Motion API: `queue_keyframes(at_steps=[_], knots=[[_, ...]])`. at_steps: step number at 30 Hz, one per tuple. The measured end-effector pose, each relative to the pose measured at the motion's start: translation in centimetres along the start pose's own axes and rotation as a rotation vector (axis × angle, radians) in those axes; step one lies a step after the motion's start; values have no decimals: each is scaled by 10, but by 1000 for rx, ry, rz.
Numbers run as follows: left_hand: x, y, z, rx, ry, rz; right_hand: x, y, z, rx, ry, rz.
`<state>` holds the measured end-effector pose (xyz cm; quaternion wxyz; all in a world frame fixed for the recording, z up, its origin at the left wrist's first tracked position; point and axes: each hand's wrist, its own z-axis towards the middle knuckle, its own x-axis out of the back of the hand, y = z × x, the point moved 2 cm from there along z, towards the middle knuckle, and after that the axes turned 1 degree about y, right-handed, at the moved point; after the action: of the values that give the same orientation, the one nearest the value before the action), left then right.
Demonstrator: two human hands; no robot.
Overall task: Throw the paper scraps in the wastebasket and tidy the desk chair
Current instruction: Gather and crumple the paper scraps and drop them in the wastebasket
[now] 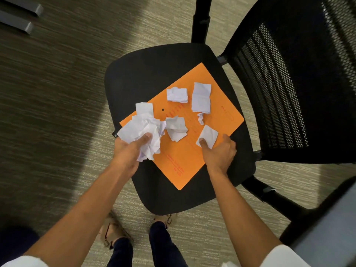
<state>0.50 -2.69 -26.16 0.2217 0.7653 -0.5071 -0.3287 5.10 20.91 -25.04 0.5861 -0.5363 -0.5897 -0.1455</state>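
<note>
A black desk chair seat (146, 74) carries an orange folder (185, 157) lying at an angle. Several white paper scraps lie on the folder: a crumpled one (176, 95), a flatter folded one (201, 98), a small twist (200, 118) and a crumpled piece (176, 129) in the middle. My left hand (129, 151) grips a bunch of crumpled scraps (143, 130) over the folder's left edge. My right hand (217, 153) pinches a small white scrap (208, 134) between thumb and fingers at the folder's right side. No wastebasket is in view.
The chair's black mesh backrest (289, 83) rises on the right, with black frame legs (200, 20) behind. Striped carpet (67, 93) surrounds the chair. My feet in sandals (113, 234) stand at the seat's near edge. Grey furniture feet (19, 18) sit top left.
</note>
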Motion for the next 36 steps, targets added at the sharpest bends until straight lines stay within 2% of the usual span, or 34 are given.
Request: queue_keyframes(at_steps=[2,5,8,10,12,17,21,26,30,34,36], knots=[[-2,-3,-1,-3,-4,11,-3,-2,7,13,21,-22],[-4,-6,-3,8,-23,37,-4,-4,20,-79,-20,43],[-7,-6,-4,14,-42,45,-1,-5,24,-175,-96,165],[-11,-5,-5,12,-54,51,5,-10,18,-132,-85,306],[-14,-4,-5,10,-68,71,13,-22,1,47,-38,420],[-24,-1,-11,42,-104,68,20,-53,-50,788,50,396],[-29,1,-17,72,-214,4,5,-59,-75,1040,11,291],[-25,8,-18,254,-295,-239,-6,-55,-79,1113,-27,163],[-19,0,-15,138,-312,-122,-8,-56,-87,1138,-69,83],[-13,-4,-9,68,-229,-47,6,-55,-74,1075,-135,355],[-9,1,-4,54,-194,-25,14,-59,-51,864,-68,500]])
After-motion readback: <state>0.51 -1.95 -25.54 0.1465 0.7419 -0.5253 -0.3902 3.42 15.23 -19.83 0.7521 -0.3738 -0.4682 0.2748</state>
